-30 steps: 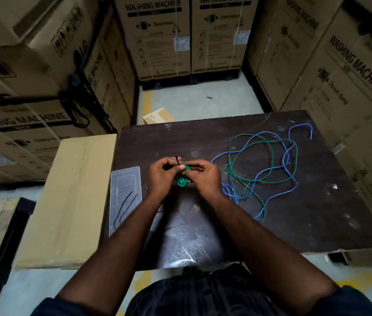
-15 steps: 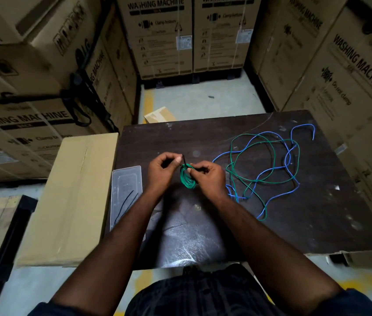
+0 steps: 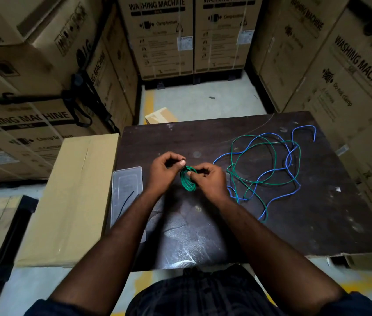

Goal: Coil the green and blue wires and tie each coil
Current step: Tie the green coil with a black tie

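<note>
Green coil [image 3: 188,179] is held just above table [image 3: 317,224], between both hands. Coil's right edge is pinched by curled fingers of right hand [image 3: 207,181]. Its top is pinched by thumb and forefinger of left hand [image 3: 164,172]; whether tie is held cannot be told.

Risk: loops are likely sprung apart if either pinch is eased before tie is closed. Snagging is possible where loose green wire [image 3: 260,160] is crossed with blue wire [image 3: 294,153], at right.

Versus half second ago: more of coil is exposed; dark strand above it is no longer seen.
</note>
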Tool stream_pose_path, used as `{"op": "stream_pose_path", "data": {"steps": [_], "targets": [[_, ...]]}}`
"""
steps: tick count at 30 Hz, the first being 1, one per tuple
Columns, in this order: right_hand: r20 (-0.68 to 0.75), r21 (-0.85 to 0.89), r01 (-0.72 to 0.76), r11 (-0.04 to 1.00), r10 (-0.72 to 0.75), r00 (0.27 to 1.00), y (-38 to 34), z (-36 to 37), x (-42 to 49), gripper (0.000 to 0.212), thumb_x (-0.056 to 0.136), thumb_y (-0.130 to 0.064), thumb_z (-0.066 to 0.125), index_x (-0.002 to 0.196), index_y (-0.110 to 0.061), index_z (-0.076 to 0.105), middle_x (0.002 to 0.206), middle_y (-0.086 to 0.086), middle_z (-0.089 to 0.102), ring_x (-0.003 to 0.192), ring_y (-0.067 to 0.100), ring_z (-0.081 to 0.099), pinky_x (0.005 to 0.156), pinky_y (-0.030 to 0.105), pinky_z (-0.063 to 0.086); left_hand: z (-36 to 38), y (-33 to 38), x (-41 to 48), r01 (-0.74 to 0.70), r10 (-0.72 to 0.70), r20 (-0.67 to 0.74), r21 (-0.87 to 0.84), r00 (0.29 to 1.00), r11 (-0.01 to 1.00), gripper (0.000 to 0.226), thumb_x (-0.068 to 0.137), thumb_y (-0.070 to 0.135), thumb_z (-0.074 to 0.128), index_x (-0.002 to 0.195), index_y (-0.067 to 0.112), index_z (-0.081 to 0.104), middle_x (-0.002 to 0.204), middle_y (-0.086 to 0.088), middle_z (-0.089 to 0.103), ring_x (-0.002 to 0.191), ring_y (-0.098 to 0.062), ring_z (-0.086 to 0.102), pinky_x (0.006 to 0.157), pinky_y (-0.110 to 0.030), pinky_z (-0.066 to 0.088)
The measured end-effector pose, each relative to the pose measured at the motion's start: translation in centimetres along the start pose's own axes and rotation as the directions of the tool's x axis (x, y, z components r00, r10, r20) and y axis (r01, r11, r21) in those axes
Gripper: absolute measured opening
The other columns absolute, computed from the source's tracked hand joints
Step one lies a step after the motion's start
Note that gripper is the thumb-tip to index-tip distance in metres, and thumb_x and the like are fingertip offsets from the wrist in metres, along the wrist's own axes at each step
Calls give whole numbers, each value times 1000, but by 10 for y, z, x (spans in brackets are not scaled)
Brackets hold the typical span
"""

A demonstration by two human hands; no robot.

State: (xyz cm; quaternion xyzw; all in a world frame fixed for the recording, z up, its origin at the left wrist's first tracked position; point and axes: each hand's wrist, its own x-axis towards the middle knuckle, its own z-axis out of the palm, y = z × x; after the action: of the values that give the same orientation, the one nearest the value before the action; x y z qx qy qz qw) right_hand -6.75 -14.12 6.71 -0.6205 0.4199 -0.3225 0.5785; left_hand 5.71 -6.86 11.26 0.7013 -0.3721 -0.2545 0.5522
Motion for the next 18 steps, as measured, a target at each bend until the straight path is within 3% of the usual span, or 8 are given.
{"op": "stream_pose_path", "data": {"steps": [3,8,11,18], "targets": [[18,4,-6,1000,5,1000,-2,2,0,18,71,-6,80,76,-19,69,76,8,71,66,12,59,66,34,51,1,-4,0,19,-20,22,5,1000,1000,11,82,-5,67,86,6,67,79,2,67,73,4,60,76,-20,51],[43,-34,30,999,-29,999,-6,2,-2,17,74,-7,78,88,-15,72,80,3,72,65,4,60,67,29,53,0,-9,-2,79,-78,6,-19,997,997,24,82,-5,67,79,19,66,81,-2,67,81,-15,62,83,-45,54],[74,-77,92,993,-87,994,-8,1,-5,23,77,-6,74,99,-13,73,87,-4,72,66,-8,60,67,14,49,1,-9,-2,108,-108,-3,-53,994,993,21,82,-5,66,80,16,66,81,-4,67,82,-17,62,84,-46,54],[29,-105,154,982,-152,988,-5,1,-11,29,77,-12,73,106,-16,73,101,-2,73,91,5,68,86,25,53,5,-3,-7,161,-167,-20,-168,986,972,17,84,-8,63,82,9,65,79,-4,66,78,-14,61,79,-36,54]]}}
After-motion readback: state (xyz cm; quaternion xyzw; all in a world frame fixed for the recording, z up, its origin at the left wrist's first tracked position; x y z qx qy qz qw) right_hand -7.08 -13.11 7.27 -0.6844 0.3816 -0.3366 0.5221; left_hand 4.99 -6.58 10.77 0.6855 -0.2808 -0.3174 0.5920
